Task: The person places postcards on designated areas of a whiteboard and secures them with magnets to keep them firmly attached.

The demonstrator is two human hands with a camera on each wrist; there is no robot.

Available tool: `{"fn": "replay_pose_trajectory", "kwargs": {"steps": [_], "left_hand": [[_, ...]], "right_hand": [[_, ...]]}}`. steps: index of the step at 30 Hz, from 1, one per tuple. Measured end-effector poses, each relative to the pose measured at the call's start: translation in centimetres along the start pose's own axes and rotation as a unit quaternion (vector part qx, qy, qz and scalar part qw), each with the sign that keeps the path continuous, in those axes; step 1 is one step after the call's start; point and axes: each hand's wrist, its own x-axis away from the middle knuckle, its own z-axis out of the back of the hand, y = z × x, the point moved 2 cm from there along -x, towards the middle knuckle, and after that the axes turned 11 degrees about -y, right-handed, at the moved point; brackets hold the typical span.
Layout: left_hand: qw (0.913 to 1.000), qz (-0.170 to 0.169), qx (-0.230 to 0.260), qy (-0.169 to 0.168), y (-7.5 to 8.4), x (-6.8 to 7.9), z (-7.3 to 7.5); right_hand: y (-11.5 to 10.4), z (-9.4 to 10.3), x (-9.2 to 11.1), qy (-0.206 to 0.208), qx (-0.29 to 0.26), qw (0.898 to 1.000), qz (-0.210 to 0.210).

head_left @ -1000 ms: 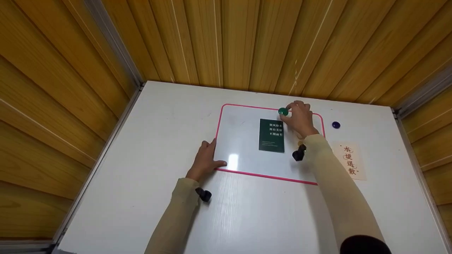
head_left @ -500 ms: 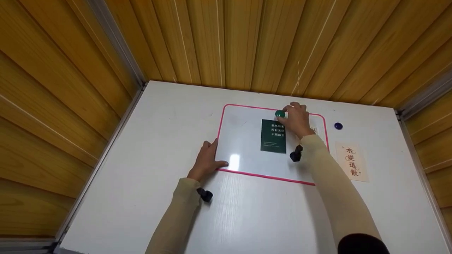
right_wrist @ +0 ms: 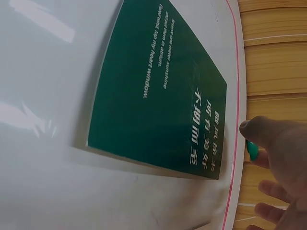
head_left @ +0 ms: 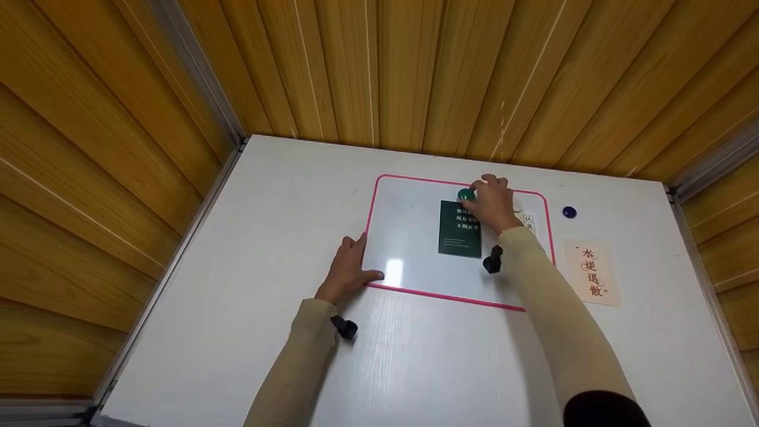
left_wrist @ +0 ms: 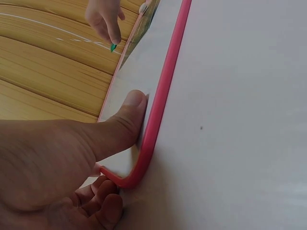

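Observation:
A small whiteboard (head_left: 409, 237) with a pink frame lies on the white table. My left hand (head_left: 344, 270) grips its lower left corner. In the left wrist view the thumb (left_wrist: 127, 120) rests along the board's face beside the pink edge, and the fingers curl at the corner. A dark green card (head_left: 460, 237) with white lettering is on the board. Just over the card's top edge, my right hand (head_left: 495, 204) pinches a round green magnet (head_left: 466, 194) between thumb and index finger. The right wrist view shows the card (right_wrist: 153, 96) slightly lifted, with a shadow under its edge.
Partly hidden by the right arm, a pale card with characters (head_left: 529, 222) is on the board's right side. A blue round magnet (head_left: 569, 212) and a cream card (head_left: 592, 273) with red-brown characters lie on the table (head_left: 237, 237) beyond. Wood-panelled walls (head_left: 397, 71) enclose the table.
My right hand has moved left and slightly down with the green magnet, to the card's top edge. More of the pale card shows now. The left hand stays on the board's corner.

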Motion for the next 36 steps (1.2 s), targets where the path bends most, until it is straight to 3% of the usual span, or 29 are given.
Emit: {"fn": "replay_pose_trajectory", "kwargs": {"steps": [9,36], "left_hand": [[1.0,-0.004,0.007,0.001,0.0,0.1,0.0],[0.9999,-0.013,0.009,-0.005,-0.1,0.1,0.1]], "right_hand": [[-0.2,-0.7,-0.4,-0.012,0.034,0.999,0.005],[-0.3,-1.2,-0.9,-0.03,0.038,0.999,0.012]]}}
